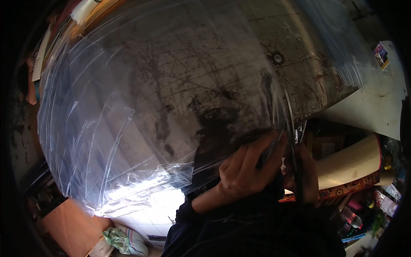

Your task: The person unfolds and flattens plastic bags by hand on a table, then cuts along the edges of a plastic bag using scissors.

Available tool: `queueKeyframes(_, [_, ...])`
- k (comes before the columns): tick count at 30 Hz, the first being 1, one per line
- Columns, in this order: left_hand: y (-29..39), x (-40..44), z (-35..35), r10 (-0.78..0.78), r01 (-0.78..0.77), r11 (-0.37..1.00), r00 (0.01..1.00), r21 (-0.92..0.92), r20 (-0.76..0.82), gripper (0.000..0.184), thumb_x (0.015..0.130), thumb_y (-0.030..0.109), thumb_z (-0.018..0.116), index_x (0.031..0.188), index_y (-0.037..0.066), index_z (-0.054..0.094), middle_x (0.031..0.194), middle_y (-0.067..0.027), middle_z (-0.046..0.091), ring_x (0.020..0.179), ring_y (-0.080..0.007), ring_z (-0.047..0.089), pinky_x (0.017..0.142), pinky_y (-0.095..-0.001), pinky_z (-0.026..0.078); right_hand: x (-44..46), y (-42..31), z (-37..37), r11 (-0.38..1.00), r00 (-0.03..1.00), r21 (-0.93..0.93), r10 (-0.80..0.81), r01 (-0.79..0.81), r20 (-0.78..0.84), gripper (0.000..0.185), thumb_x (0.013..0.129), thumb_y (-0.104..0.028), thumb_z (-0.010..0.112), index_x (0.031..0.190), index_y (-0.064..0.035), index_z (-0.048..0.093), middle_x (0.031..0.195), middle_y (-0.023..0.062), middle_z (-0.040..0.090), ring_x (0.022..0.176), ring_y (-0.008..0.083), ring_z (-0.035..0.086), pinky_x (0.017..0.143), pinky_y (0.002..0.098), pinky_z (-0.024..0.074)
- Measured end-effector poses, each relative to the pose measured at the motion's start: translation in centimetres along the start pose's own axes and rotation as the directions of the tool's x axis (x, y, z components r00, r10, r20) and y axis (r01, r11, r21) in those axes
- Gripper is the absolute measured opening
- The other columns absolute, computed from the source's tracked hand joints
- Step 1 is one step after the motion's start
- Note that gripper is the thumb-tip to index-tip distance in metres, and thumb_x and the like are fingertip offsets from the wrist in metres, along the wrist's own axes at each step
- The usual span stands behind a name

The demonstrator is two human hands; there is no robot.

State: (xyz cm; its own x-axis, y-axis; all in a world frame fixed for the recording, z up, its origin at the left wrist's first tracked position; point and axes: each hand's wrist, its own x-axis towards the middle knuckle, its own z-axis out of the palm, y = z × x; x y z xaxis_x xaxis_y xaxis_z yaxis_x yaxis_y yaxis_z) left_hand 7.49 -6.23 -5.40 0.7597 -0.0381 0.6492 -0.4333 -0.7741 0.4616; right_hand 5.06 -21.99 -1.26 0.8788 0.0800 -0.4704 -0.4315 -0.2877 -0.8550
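A large clear plastic sheet [98,124] spreads over the scratched, stained dark tabletop [306,92], with creases along its left and near edges. My left hand [248,167] is closed at the sheet's right near edge, fingers bent and pinching the plastic. Close beside it, my right hand [309,173] has its fingers curled around the black end of a long narrow tool [290,112]. The tool's thin, pale upper part runs up along the sheet's right edge; its exact kind is unclear. My dark clothing hides part of the right hand.
A small round gear-like piece [278,58] lies on the tabletop. More clear plastic [334,34] covers the far right. To the right are a rolled cream sheet [351,165] and assorted items with a bottle [352,217]. A striped sack [133,240] sits below left, beside an orange-brown board [75,227].
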Motion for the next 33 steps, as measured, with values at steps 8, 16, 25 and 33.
queueKeyframes(8, [0.1, 0.2, -0.1, -0.007, 0.007, 1.0, 1.0, -0.008, -0.002, 0.028, 0.066, 0.01, 0.068, 0.093, 0.016, 0.072, 0.087, 0.0001, 0.061, 0.055, -0.0053, 0.05, 0.043, -0.0162, 0.042, 0.3, -0.6, -0.2, 0.985, 0.997, -0.153, -0.079, 0.078, -0.006, 0.071, 0.064, -0.056, 0.073, 0.1, 0.0006, 0.052, 0.076, 0.0044, 0.055, 0.069, 0.0128, 0.055, 0.058, 0.0253, 0.0444])
queueKeyframes(16, [0.0, 0.1, 0.0, 0.03, -0.03, 1.0, 1.0, -0.004, 0.003, 0.031, 0.066, 0.01, 0.068, 0.097, 0.017, 0.07, 0.092, 0.0012, 0.064, 0.056, -0.0047, 0.051, 0.046, -0.0165, 0.042, 2.0, 0.9, -1.6, 0.911, 0.93, 0.252, -0.264, 0.328, -0.255, 0.067, 0.081, -0.061, 0.05, 0.107, 0.0004, 0.046, 0.063, -0.0016, 0.042, 0.056, 0.0069, 0.045, 0.064, 0.0253, 0.0441])
queueKeyframes(25, [0.1, -0.1, 0.1, 0.058, -0.062, 0.992, 0.997, 0.113, 0.041, 0.033, 0.07, 0.015, 0.063, 0.102, 0.022, 0.068, 0.099, 0.0038, 0.065, 0.058, -0.0044, 0.05, 0.047, -0.0149, 0.041, 1.5, 0.1, -0.2, 0.969, 0.992, 0.229, -0.075, 0.098, -0.105, 0.048, 0.077, -0.035, 0.066, 0.11, -0.0061, 0.048, 0.075, -0.0011, 0.044, 0.064, 0.0049, 0.041, 0.053, 0.0188, 0.0317])
queueKeyframes(33, [0.5, 0.1, -0.5, 0.005, -0.029, 0.988, 0.987, 0.151, 0.159, 0.041, 0.071, 0.018, 0.063, 0.11, 0.027, 0.065, 0.098, 0.0044, 0.06, 0.063, -0.0058, 0.054, 0.053, -0.0172, 0.048, 2.6, -0.4, -1.1, 0.961, 0.955, 0.031, -0.267, 0.273, -0.129, 0.052, 0.074, -0.01, 0.069, 0.119, -0.0033, 0.044, 0.081, 0.0017, 0.055, 0.071, 0.0076, 0.053, 0.057, 0.0208, 0.0408])
